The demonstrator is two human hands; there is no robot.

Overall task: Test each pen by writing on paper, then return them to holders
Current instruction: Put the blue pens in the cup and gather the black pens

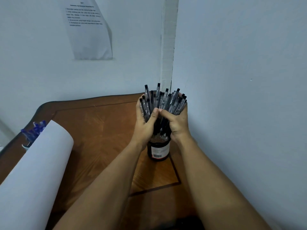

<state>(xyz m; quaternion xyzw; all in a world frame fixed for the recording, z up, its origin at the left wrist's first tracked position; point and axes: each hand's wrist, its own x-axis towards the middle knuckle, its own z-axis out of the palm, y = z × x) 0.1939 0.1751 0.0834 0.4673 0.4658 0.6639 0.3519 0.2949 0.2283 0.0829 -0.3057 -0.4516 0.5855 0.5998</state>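
Black pens (163, 100), a thick bundle, stand in a black mesh holder (159, 150) at the table's (99, 123) far right corner by the wall. The left hand (144, 125) and right hand (177, 123) wrap the bundle from both sides, thumbs meeting in front. Blue pens (34, 130) stand far left behind a curled paper sheet (38, 163).

A big bunch of black pens (163, 103) stands upright, tops fanning out, with the tips down in a black mesh holder (158, 149). The holder has a white label and stands on the counter (99, 130) in the far right corner. Far left, blue pens (34, 130) stick up behind a curled white paper (33, 171).
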